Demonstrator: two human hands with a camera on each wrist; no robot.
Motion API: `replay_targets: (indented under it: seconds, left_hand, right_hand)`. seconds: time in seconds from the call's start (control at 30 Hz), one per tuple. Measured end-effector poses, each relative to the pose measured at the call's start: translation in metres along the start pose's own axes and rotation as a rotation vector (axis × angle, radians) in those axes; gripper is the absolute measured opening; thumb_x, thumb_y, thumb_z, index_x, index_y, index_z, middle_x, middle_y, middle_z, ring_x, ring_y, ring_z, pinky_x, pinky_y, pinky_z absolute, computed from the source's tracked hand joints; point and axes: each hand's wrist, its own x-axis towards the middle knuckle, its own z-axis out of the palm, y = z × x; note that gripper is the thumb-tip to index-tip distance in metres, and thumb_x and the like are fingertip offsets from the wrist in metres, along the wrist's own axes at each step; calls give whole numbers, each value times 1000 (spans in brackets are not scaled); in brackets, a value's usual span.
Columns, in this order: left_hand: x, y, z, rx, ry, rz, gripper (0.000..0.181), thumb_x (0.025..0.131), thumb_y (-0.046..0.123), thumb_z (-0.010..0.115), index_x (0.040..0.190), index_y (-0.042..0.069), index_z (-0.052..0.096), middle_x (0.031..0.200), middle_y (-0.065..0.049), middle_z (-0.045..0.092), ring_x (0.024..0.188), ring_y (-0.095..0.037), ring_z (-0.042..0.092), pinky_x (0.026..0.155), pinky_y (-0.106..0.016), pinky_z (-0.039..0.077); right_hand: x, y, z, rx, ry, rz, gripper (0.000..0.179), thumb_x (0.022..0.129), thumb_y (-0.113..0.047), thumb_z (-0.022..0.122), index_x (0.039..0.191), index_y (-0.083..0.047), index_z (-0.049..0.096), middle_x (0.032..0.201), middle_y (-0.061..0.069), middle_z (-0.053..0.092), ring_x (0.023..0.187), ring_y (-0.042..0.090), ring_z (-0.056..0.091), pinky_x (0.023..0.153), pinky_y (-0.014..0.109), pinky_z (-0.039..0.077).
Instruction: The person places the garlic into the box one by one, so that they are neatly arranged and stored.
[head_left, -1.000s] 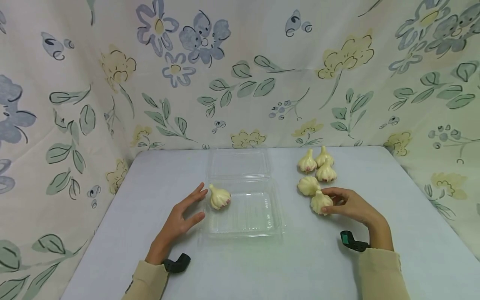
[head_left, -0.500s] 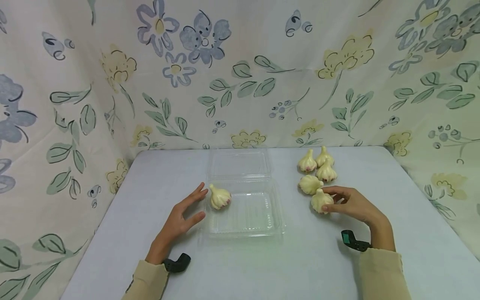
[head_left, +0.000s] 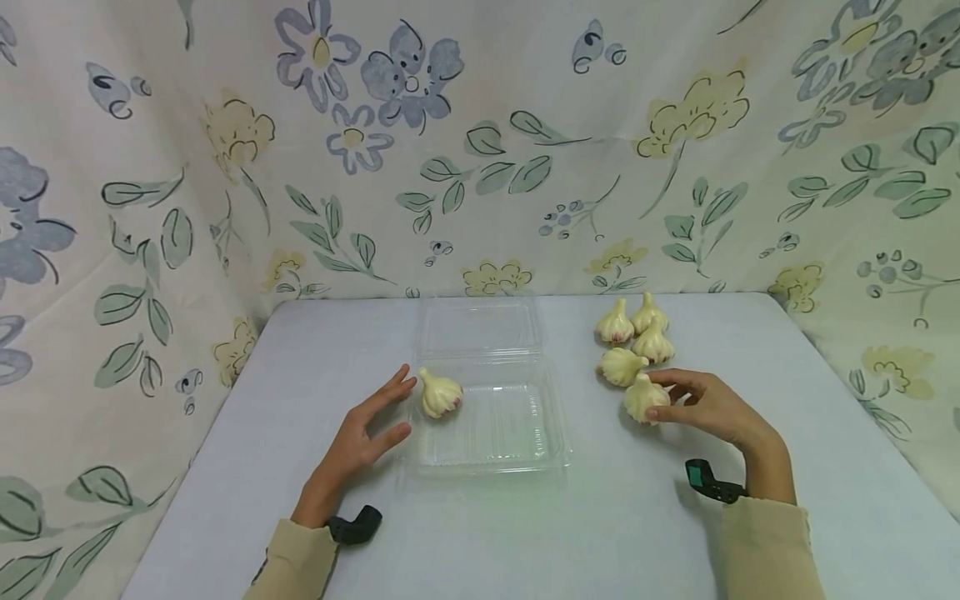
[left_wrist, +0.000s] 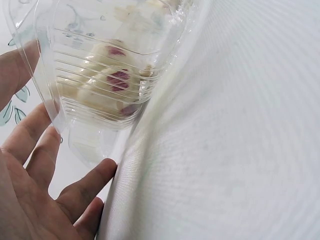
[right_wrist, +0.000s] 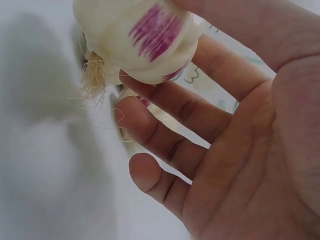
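Note:
My right hand [head_left: 708, 406] pinches a garlic bulb [head_left: 643, 400] between thumb and fingers, at the front of a group of bulbs. In the right wrist view this garlic bulb [right_wrist: 145, 37] shows purple streaks and a tuft of roots [right_wrist: 95, 75]. My left hand [head_left: 365, 429] lies with spread fingers at the left side of a clear plastic clamshell box [head_left: 487, 425], its fingertips right at the wall. Inside the box, near that wall, sits another garlic bulb [head_left: 439, 394]; the left wrist view shows it [left_wrist: 107, 80] through the ribbed plastic.
The box's lid [head_left: 480, 327] lies folded back toward the far edge. Several more bulbs stand at the right rear, the nearest one [head_left: 621, 367] just behind the held bulb. A flowered curtain [head_left: 480, 167] hangs behind and beside the white table [head_left: 600, 525].
My right hand and its garlic bulb have shifted slightly back and to the right. The bulb behind has also moved a little rightward and back. My left hand has stayed put.

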Motion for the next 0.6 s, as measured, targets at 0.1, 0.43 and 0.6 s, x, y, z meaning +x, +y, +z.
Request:
replay_targets:
  seconds: [0.1,0.43,0.6]
  left_hand:
    - [0,0,0,-6,-2,3,64,92,10,71,152,18,50,167,-5,34,140,-4,51,117,-11,21]
    - [0,0,-1,-1,-1,-5,64,92,11,71,152,18,50,167,-5,34,141,-4,49,117,-11,21]
    - [0,-1,-1,-4,-5,-20,64,92,11,71,152,20,50,167,-4,33,142,-1,47,117,-10,19]
  right_hand:
    - [-1,-2,-1,-2,3,-12,58,87,-33,81,138,-14,63,115,6,67,93,10,58,71,28,49]
    - [1,-19,1,9,29,-58,55,85,-29,84,133,-11,66,108,7,65,88,12,58,69,27,49]
    - [1,-28,3,16,43,-102,52,84,-27,85,131,-11,68,104,5,65,89,11,58,71,28,49]
